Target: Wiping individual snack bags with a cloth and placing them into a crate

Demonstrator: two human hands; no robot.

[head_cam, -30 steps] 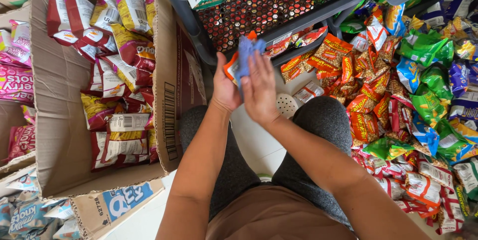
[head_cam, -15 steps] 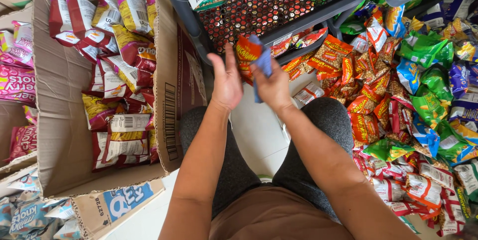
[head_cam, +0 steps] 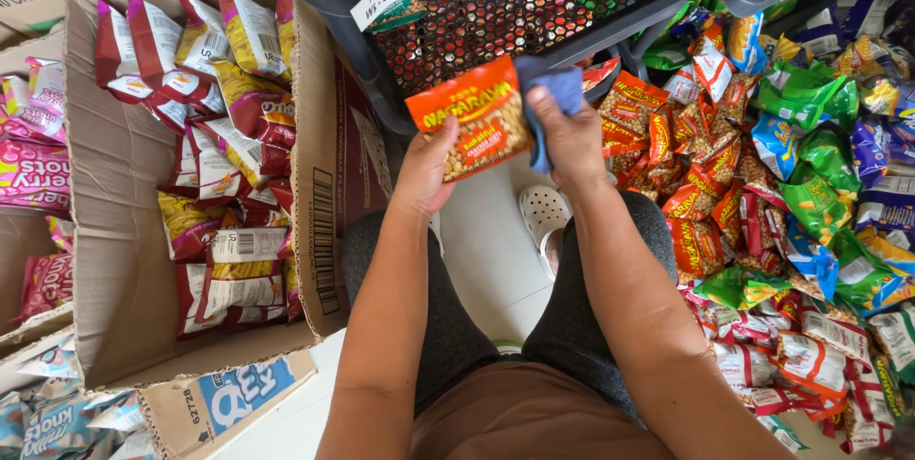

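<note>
Orange snack packet [head_cam: 475,117] sits just above centre of the frame, held up in front of the dark plastic crate [head_cam: 496,2] — that's what I'm watching. Sweeping from the left edge: pink and purple packets [head_cam: 29,150] spill along the far left, and next to them an open cardboard box [head_cam: 114,260] fills the left third, with rows of red, yellow and white snack bags [head_cam: 214,136] stacked along its right wall. Moving in, my left hand [head_cam: 426,169] is curled on the packet's lower left corner, thumb on the front, fingers hidden behind it. Packet's tilted, printed face toward me, nuts pictured on it. Right beside it, my right hand [head_cam: 569,136] is closed around a blue cloth [head_cam: 553,102], which touches the packet's right edge. Below the hands, a white perforated clog [head_cam: 543,212] shows on the pale floor [head_cam: 486,250] between my knees. Far right, a big loose pile of orange, green and blue packets [head_cam: 782,193] covers the floor.
</note>
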